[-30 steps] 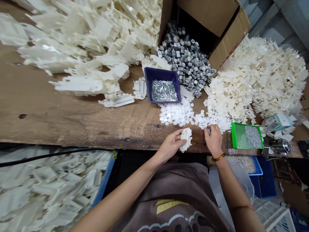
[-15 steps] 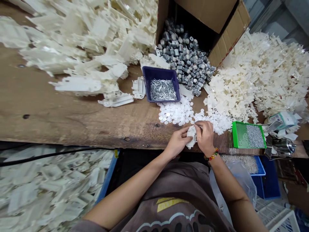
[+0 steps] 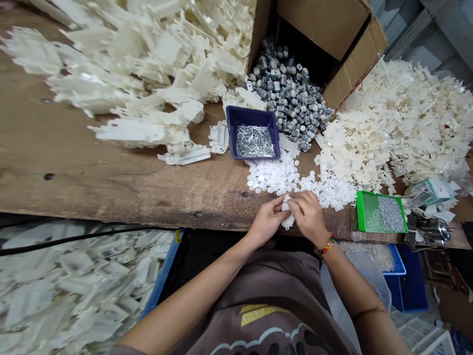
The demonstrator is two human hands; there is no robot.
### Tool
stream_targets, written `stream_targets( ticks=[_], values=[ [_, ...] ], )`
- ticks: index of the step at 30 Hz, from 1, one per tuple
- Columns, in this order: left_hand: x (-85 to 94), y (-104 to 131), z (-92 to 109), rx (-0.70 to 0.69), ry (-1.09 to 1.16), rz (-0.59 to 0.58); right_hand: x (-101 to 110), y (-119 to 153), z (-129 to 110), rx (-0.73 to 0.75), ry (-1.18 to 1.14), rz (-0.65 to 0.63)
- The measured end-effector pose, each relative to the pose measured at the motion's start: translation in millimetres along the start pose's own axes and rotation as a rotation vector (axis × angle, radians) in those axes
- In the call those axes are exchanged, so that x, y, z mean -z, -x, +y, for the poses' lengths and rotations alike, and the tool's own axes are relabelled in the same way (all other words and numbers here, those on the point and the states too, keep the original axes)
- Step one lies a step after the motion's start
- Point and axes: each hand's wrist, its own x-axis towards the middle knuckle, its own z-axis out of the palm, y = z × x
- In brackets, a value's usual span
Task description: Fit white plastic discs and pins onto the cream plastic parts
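A small white plastic housing part [image 3: 287,221] is held upright at the table's front edge. My left hand [image 3: 266,220] grips its left side between thumb and fingers. My right hand [image 3: 307,215] is closed at the part's upper right, fingertips pressed together against it; whether a smaller piece is in them is hidden. Just beyond the hands lie white plastic discs [image 3: 271,173] in a loose spread. Behind those stands a dark purple tray [image 3: 233,133] of thin metal pins [image 3: 254,141].
Small grey motors [image 3: 291,96] spill from a cardboard box [image 3: 345,74]. Cream plastic parts heap up at left [image 3: 148,64] and right [image 3: 410,118]. A green tray [image 3: 364,224] with small metal pieces sits at the right front, beside a metal device [image 3: 434,230]. Below left is a bin of white parts [image 3: 74,286].
The view has shifted slightly. My right hand has moved a little left over the white part, its fingers now covering more of the upper end. My left hand keeps its grip.
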Motion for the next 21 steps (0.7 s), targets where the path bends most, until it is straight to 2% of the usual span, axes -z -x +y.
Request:
stream_targets(
  ticks=[2,4,5,7,9,13,16,19,21],
  values=[
    [2.3,-0.9,3.7,0.070,0.025,0.012,6.1,-32.8,13.6,-0.100,0.007,-0.018],
    [2.9,-1.6,7.6,0.116,0.052,0.021,7.8,-74.3,31.2,-0.141,0.154,0.010],
    [2.7,-1.7,9.6,0.124,0.059,0.019,6.5,-94.9,39.3,-0.103,0.268,-0.010],
    [2.1,-1.4,13.0,0.126,0.056,0.010,0.4,-129.1,50.5,-0.007,0.481,-0.137],
    [2.3,-0.7,15.6,0.117,0.041,0.014,-7.6,-149.1,54.1,0.034,0.632,-0.255],
    [6.0,-1.1,19.5,0.108,0.031,0.025,-16.6,-154.1,53.3,-0.021,0.732,-0.396],
    [7.4,-4.9,23.4,0.100,0.051,0.010,-9.2,-148.0,57.2,-0.084,0.690,-0.453],
    [5.8,-11.3,27.9,0.069,0.089,0.031,7.3,-135.8,54.8,-0.138,0.516,-0.380],
    [3.7,-16.0,29.8,0.029,0.122,0.067,16.2,-118.0,42.5,-0.139,0.301,-0.288]
  ],
)
